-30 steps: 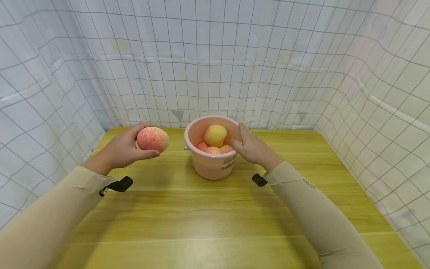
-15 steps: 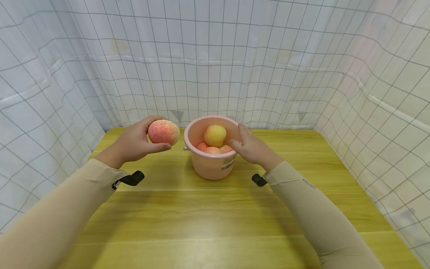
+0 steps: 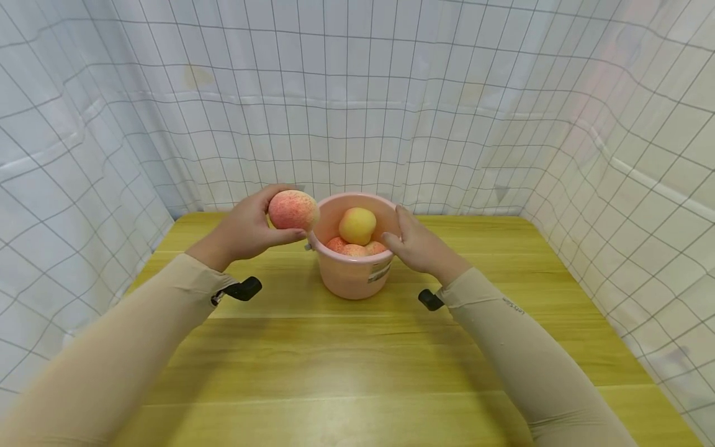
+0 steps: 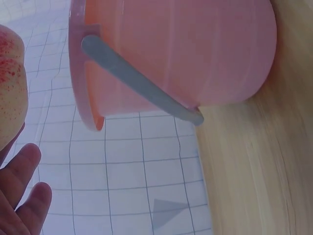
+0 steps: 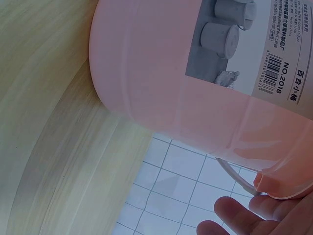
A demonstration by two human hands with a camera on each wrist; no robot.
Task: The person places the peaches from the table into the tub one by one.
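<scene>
My left hand (image 3: 241,231) grips a peach (image 3: 293,210), red-speckled and paler at one end, between thumb and fingers. It is raised at the left rim of a pink bucket (image 3: 352,279), overlapping that rim in the head view. With the thumb inside and fingers outside, my right hand (image 3: 422,247) holds the bucket's right rim. A yellow peach (image 3: 357,225) lies in the bucket on top of several reddish peaches (image 3: 354,249), mostly hidden below it. The left wrist view catches only an edge of the held peach (image 4: 11,88) near the fingers.
The bucket stands upright on a wooden table (image 3: 335,360), near its far edge. Its grey handle (image 4: 142,83) hangs down against the outside. A printed label (image 5: 286,58) is on the right side. White gridded curtains (image 3: 357,112) close in the back and both sides.
My left hand has carried the peach rightward and slightly up, from apart to the left until it reaches the bucket's rim. The right hand and the bucket have stayed in place.
</scene>
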